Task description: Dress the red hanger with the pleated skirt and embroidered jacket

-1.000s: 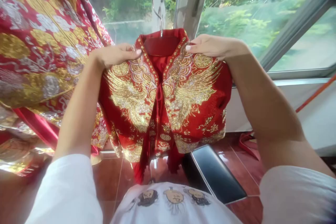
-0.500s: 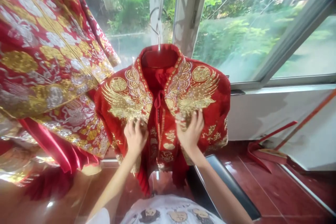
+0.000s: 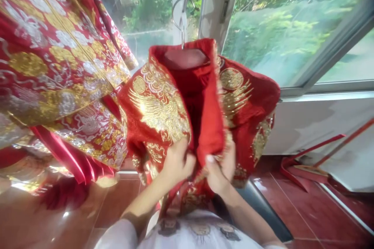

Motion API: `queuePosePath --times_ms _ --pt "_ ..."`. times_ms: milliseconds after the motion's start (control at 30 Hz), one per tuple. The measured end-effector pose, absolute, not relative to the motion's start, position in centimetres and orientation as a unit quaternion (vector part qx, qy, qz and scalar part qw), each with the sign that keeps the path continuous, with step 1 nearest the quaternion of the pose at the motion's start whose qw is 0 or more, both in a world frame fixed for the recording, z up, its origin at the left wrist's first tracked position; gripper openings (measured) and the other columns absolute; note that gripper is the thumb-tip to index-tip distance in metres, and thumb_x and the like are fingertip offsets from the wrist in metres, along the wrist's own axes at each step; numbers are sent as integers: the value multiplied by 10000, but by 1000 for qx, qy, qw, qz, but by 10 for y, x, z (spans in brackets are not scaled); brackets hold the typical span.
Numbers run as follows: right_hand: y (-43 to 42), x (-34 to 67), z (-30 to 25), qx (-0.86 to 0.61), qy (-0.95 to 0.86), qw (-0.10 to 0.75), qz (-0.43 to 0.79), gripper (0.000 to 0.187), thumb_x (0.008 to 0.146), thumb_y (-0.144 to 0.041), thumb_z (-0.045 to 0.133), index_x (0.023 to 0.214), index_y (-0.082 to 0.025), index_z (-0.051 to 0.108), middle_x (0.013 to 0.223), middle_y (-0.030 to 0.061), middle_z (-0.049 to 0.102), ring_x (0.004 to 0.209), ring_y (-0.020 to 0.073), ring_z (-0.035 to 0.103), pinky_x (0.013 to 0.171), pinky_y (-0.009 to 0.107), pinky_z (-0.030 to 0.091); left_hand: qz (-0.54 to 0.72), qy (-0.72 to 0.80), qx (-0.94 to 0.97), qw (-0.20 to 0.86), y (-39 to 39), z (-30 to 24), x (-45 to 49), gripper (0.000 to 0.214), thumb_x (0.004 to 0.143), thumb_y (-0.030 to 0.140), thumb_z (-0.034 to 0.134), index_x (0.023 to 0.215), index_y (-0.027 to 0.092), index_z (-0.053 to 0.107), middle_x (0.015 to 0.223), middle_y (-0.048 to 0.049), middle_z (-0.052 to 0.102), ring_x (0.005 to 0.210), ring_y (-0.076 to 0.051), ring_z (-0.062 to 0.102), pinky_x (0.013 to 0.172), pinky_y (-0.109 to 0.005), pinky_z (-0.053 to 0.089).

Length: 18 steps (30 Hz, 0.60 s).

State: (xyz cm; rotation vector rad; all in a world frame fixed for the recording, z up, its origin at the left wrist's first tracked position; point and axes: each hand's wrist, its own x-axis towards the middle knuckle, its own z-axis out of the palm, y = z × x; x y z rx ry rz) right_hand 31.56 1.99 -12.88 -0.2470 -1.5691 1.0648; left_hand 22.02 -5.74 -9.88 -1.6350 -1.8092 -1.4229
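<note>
A small red jacket (image 3: 163,105) with gold embroidered wings hangs on a metal hanger (image 3: 181,19) in front of the window. Its front stands open and the plain red lining shows. My left hand (image 3: 177,163) is closed on the lower edge of the left front panel. My right hand (image 3: 219,167) grips the lower edge of the right panel, folded back so that its lining faces me. Both hands are close together just below the middle of the jacket.
A large red and gold embroidered garment (image 3: 52,70) hangs at the left, touching the jacket. Behind are the window frame (image 3: 213,4) and a white sill wall (image 3: 315,120). A dark flat object (image 3: 263,210) lies on the red tiled floor below; red strips (image 3: 306,163) lie at the right.
My hands came down from the collar to the jacket's lower front. They now grip the two front edges and have pulled the jacket open, baring the lining.
</note>
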Motion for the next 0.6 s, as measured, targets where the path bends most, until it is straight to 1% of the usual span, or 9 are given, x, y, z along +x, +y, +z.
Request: queuePosePath --times_ms 100,167,233,300,367,400,467,533,600 --pt "42 283 -139 -155 -685 578 417 505 787 -324 666 1232 -186 472 1175 114 603 1066 213 609 920 351 514 -445 -750 -484 73 -28 -126 193 79 818 187 460 894 189 442 668 -14 544 564 -157 526 516 -230 361" --pt "52 276 -146 -190 -683 581 399 537 729 -324 716 1190 -180 480 1143 113 619 1057 217 611 929 358 511 -419 -790 -445 57 -23 -138 186 115 848 254 486 934 188 448 686 -27 566 579 -179 555 516 -236 366" --pt "55 279 -151 -180 -677 568 432 531 724 -323 714 1180 -178 484 1093 102 634 974 202 636 878 342 533 -411 -785 -460 45 -29 -140 194 64 831 195 481 886 200 448 679 -20 569 577 -173 567 528 -228 376" --pt "55 285 -150 -131 -665 540 499 513 745 -329 684 1193 -176 488 1023 87 649 856 183 652 791 320 558 -409 -760 -505 17 -37 -133 210 113 781 111 466 838 206 445 670 -14 575 562 -157 567 525 -217 375" --pt "60 285 -146 -89 -645 513 559 495 763 -348 635 1203 -174 491 959 79 659 788 183 654 737 324 568 -398 -748 -532 -1 -36 -124 219 132 761 97 474 833 206 457 660 -20 582 551 -159 566 513 -219 369" --pt "64 282 -143 -82 -643 505 571 495 764 -355 613 1208 -176 489 952 79 662 793 191 655 743 337 570 -387 -754 -531 1 -32 -122 218 131 767 105 483 853 203 471 661 -26 588 557 -168 571 514 -226 368" --pt "74 271 -143 -92 -673 490 547 526 756 -340 580 1243 -176 467 1027 94 656 887 211 656 818 368 562 -356 -784 -507 27 -20 -127 206 149 777 108 492 895 199 498 690 -40 607 596 -187 589 532 -240 374" --pt "81 260 -152 -133 -729 486 464 587 747 -280 552 1307 -168 416 1187 129 606 1052 228 620 935 397 521 -332 -817 -468 65 -9 -145 188 189 775 88 489 923 202 514 773 -52 629 672 -199 608 566 -249 385" --pt "79 255 -172 -205 -754 506 366 619 753 -222 511 1351 -151 365 1289 163 538 1170 243 561 1004 430 477 -330 -835 -430 93 -9 -172 174 167 786 89 483 903 203 517 834 -60 625 745 -208 609 600 -259 398"
